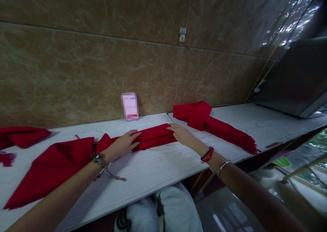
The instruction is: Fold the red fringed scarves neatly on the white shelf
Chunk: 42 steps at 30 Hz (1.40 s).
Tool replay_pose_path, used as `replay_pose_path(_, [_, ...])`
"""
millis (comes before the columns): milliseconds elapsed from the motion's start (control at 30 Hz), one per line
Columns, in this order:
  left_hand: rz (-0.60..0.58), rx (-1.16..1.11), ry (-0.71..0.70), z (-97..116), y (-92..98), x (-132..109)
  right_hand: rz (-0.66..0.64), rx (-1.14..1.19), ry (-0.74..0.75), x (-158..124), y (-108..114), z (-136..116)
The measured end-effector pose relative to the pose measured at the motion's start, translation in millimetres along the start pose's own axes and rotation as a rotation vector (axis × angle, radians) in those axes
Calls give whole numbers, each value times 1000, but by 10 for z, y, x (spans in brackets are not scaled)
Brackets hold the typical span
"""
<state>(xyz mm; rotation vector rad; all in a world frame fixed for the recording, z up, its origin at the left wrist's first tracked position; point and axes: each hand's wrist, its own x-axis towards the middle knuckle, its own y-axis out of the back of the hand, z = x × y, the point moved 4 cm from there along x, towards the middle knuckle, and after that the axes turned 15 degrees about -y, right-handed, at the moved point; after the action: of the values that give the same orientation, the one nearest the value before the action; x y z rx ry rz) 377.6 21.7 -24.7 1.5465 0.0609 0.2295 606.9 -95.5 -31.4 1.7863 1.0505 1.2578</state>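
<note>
A red scarf (154, 136), folded into a long narrow strip, lies along the white tabletop in front of me. My left hand (125, 145) rests on the strip's left part, its fingers stretched out and somewhat apart on the fabric. At the strip's right end, the fingers of my right hand (182, 135) are closed over the cloth edge; the thumb is hidden. To the left, a wider spread of red fabric (56, 167) lies partly behind my left forearm. I cannot tell whether it joins the strip. Beyond my right hand lies a knotted red scarf (204, 118) with a fringed end.
More red cloth (22, 136) lies at the table's far left, near a small red tassel (7, 158). A blurred pink-white card-like object (130, 106) leans against the brown marbled wall (89, 75). A dark boxy appliance (293, 75) stands at the right end of the white table (153, 167).
</note>
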Motion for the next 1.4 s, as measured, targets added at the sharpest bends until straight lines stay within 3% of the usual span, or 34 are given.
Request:
replay_pose_path(100, [-30, 63, -39, 48, -45, 48, -6, -102, -10, -49, 59, 58])
replay_pose_path(333, [-23, 115, -67, 95, -80, 80, -6, -391, 190, -105, 40, -30])
replay_pose_path(567, [7, 173, 42, 44, 18, 94, 19, -359, 156, -72, -29, 211])
replay_pose_path(767, [57, 197, -76, 55, 279, 74, 85, -223, 169, -113, 45, 262])
replay_pose_path(900, [0, 143, -200, 158, 98, 35, 54, -142, 158, -216, 13, 353])
replay_pose_path(1033, [-54, 55, -201, 227, -160, 9, -12, -144, 142, -320, -39, 403])
replay_pose_path(1233, [27, -26, -138, 166, -84, 9, 24, -67, 141, -303, 103, 338])
replay_pose_path(1400, [-99, -77, -195, 284, -182, -34, -97, -39, 147, -375, -34, 406])
